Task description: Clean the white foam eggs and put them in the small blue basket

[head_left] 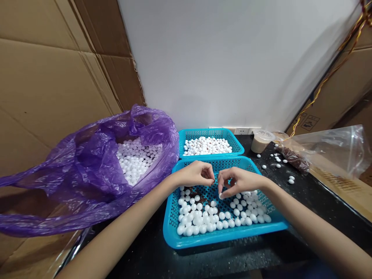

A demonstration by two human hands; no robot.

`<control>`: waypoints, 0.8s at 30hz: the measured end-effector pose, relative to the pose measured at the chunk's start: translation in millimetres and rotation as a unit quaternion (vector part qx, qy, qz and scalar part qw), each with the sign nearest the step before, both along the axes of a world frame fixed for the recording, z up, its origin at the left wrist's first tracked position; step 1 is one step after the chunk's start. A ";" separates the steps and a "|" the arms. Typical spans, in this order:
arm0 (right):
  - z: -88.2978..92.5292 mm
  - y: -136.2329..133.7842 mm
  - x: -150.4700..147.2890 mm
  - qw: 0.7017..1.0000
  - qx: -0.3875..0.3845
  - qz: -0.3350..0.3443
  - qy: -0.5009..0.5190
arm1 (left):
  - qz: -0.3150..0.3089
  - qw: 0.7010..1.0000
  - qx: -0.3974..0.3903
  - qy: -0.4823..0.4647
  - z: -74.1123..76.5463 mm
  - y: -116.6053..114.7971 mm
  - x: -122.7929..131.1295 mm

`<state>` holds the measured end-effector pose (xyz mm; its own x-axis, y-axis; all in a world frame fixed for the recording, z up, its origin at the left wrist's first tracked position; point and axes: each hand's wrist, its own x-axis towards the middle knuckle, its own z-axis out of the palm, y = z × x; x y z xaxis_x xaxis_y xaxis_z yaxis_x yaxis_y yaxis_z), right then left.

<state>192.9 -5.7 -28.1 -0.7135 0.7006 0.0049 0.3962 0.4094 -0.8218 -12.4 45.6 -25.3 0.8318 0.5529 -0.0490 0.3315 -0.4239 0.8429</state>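
Above the near turquoise perforated plastic basket (pixel 226 237), in the head view: pinching a small white oval bead (pixel 220 196) with the right hand (pixel 240 181), thumb to forefinger, and pressing together the fingertips of the left hand (pixel 196 174), apparently on a tiny reddish-brown bit (pixel 214 180). Could lose the bead, from so slight a grip on so smooth a curve, down among the loose white beads (pixel 200 221) in the basket's near half. Could also jar the basket and spill beads onto the black tabletop (pixel 145 254), through having the right forearm (pixel 302 209) so close to the right rim.
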 end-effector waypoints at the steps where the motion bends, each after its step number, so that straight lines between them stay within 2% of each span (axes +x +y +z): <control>1: 1.1 0.6 -0.1 0.998 -0.012 -0.032 0.045 | -0.001 1.000 0.006 -0.006 0.3 -0.3 -0.1; 5: 2.4 4.5 -0.3 0.956 -0.054 -0.176 0.228 | 0.005 0.999 0.024 -0.047 2.0 -2.0 -0.9; 7: 1.3 6.4 -0.4 0.936 -0.065 -0.215 0.270 | 0.018 0.997 0.040 -0.070 3.1 -2.8 -1.5; 14: -2.7 7.6 -2.2 0.928 -0.149 -0.199 0.278 | 0.030 0.990 0.092 -0.105 5.5 -3.5 -1.5; 24: -3.4 7.9 -3.3 0.928 -0.148 -0.199 0.276 | 0.053 0.978 0.124 -0.162 7.9 -4.7 -0.5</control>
<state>189.6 2.2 -31.5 -0.3445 0.9370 0.0582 -0.0487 0.0441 -0.9978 -12.9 40.9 -17.4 0.7192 0.5982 0.3534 0.1171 -0.6057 0.7870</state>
